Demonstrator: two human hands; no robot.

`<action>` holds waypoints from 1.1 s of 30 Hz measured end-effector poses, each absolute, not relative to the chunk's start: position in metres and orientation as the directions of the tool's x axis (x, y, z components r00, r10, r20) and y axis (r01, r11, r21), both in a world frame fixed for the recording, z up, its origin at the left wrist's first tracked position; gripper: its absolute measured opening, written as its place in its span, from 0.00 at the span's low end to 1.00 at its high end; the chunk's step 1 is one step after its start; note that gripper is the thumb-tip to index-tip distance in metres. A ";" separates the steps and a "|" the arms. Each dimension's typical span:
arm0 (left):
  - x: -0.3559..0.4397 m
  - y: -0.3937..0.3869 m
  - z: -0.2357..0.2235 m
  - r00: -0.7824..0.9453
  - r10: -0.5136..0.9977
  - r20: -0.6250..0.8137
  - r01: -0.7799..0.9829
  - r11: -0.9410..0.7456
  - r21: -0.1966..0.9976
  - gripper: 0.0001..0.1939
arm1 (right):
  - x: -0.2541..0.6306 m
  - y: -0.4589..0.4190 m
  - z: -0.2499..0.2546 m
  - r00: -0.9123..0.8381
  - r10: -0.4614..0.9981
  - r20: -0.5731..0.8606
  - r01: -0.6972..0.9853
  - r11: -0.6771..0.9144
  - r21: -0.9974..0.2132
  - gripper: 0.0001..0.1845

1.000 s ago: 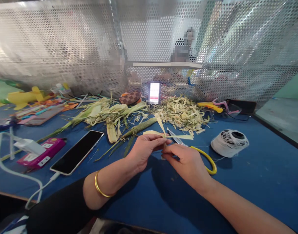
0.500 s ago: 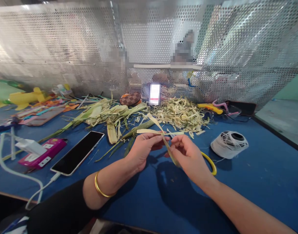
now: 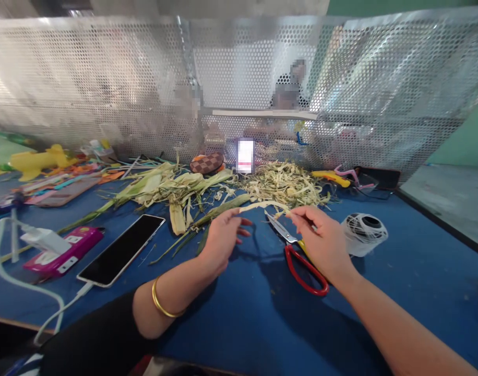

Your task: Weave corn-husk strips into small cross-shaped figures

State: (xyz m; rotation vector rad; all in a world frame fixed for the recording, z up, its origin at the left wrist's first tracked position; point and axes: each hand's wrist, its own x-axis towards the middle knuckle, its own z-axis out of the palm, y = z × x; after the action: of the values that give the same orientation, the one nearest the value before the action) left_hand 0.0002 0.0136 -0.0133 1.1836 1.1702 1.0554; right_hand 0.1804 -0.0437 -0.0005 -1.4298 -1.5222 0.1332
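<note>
A pale strip of corn husk (image 3: 264, 204) arches between my two hands above the blue table. My left hand (image 3: 224, 237) pinches its left end between thumb and forefinger, the other fingers loosely curled. The right end is pinched in my right hand (image 3: 321, 235). Below and partly behind my right hand lie scissors (image 3: 306, 272) with one red handle and one yellow handle, their metal blades pointing up and left. A spool of white thread (image 3: 365, 233) stands just right of my right hand. Behind the strip is a heap of shredded husk (image 3: 286, 183).
Larger corn husks (image 3: 176, 188) lie at the back left. A charging phone (image 3: 121, 249) and a magenta power strip (image 3: 64, 250) are on the left. A perforated screen (image 3: 145, 83) runs along the back, with goggles (image 3: 354, 177) near it.
The husk strips that crossed in my hands are now one strip held out between them. My hands have moved apart, and the scissors beneath show more fully. The view has shifted slightly.
</note>
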 end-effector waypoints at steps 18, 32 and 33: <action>-0.002 0.007 -0.002 0.596 0.783 -0.176 -0.009 0.226 0.974 0.17 | 0.190 -0.039 0.005 -0.466 0.660 0.590 0.793 0.607 -0.053 0.11; 0.003 -0.003 -0.003 0.666 0.708 -0.235 -0.051 0.357 0.933 0.15 | 0.189 -0.041 0.010 -0.408 0.717 0.565 0.834 0.545 -0.090 0.12; 0.003 -0.003 -0.004 0.665 0.706 -0.244 -0.030 0.352 0.936 0.15 | 0.189 -0.041 0.009 -0.406 0.720 0.563 0.836 0.541 -0.090 0.12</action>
State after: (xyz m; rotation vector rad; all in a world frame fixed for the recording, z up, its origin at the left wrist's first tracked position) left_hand 0.0029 -0.0032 -0.0038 1.1221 0.7170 0.5329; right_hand 0.1891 -0.0413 0.0092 -1.2537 -2.2307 -0.2767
